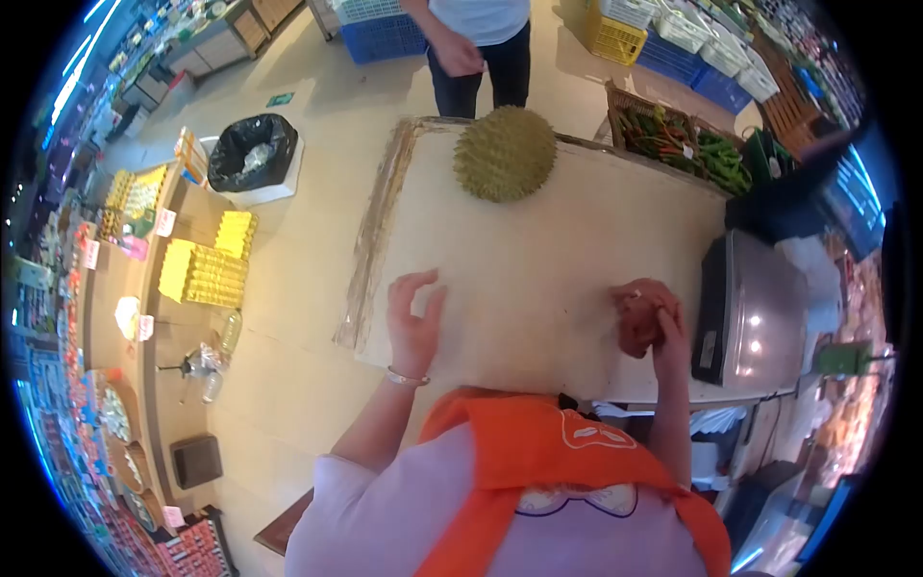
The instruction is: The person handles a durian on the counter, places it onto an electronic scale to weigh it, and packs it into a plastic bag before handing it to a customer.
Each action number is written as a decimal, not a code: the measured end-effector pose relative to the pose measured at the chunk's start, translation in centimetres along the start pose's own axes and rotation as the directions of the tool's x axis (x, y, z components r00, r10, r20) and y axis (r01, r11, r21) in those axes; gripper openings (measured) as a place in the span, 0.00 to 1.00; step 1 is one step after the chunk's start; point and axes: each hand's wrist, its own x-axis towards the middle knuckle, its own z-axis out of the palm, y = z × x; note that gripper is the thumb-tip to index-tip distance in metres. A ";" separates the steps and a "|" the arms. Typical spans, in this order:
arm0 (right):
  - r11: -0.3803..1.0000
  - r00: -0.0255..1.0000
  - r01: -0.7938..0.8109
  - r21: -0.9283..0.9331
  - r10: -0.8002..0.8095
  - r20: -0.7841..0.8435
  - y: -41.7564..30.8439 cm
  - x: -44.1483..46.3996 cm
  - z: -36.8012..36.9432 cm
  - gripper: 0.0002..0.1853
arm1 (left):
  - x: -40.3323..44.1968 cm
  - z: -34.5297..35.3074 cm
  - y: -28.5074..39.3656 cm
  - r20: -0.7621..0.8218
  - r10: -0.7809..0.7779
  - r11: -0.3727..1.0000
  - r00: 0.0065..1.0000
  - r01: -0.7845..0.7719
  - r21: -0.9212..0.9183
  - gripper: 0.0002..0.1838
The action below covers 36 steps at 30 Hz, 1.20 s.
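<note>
A whole spiky green-brown durian (505,154) rests on the far side of the pale worktop (510,279). My left hand (415,322) is over the left part of the worktop, fingers and thumb apart, holding nothing; a bracelet is on that wrist. On the right, my right hand (670,322) is closed on a crumpled reddish-brown glove-like thing (637,317), its exact kind unclear. A metal-topped scale-like machine (760,313) stands just right of that hand.
Across the worktop stands a person (481,48), one hand hanging at the front. Crates of peppers (663,135) adjoin the far right edge. To the left are a black-lined bin (253,154) and a shelf with stacked yellow trays (202,272).
</note>
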 end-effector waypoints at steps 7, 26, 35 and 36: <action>0.861 0.957 0.274 -0.428 -0.287 0.036 -7.1 13.7 6.5 0.25 | 3.7 -2.0 -5.5 -0.091 -0.201 0.961 0.975 0.179 -0.209 0.09; 0.564 0.801 0.579 -0.590 -0.255 0.542 -3.9 19.2 22.0 0.16 | 6.9 -4.4 -8.0 -0.010 -0.216 0.945 0.976 0.206 -0.252 0.08; 0.393 0.630 0.776 -0.493 -0.532 0.567 -0.9 10.5 17.8 0.16 | 10.4 -1.7 -2.7 0.154 -0.008 0.989 0.988 0.031 -0.146 0.08; 0.341 0.588 0.806 -0.483 -0.553 0.591 -0.5 9.9 17.4 0.17 | 11.2 -1.2 -1.7 0.179 0.025 0.990 0.983 0.001 -0.144 0.08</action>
